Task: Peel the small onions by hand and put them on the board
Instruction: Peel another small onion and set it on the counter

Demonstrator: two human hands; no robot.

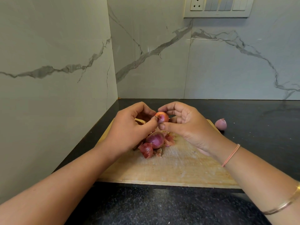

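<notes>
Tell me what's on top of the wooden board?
A purple onion and loose dry skins lie on the board. The left hand and right hand, holding another onion, hide its far part.

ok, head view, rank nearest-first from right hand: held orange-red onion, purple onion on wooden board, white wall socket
1. Small orange-red onion, pinched by the right hand.
2. Purple onion, on the wooden board, below it.
3. White wall socket, high, upper right of frame.

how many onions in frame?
3. One onion pinched between left hand and right hand; a second onion on the board among loose skins; a third onion on the counter right of the board. Hands may hide more.
</notes>
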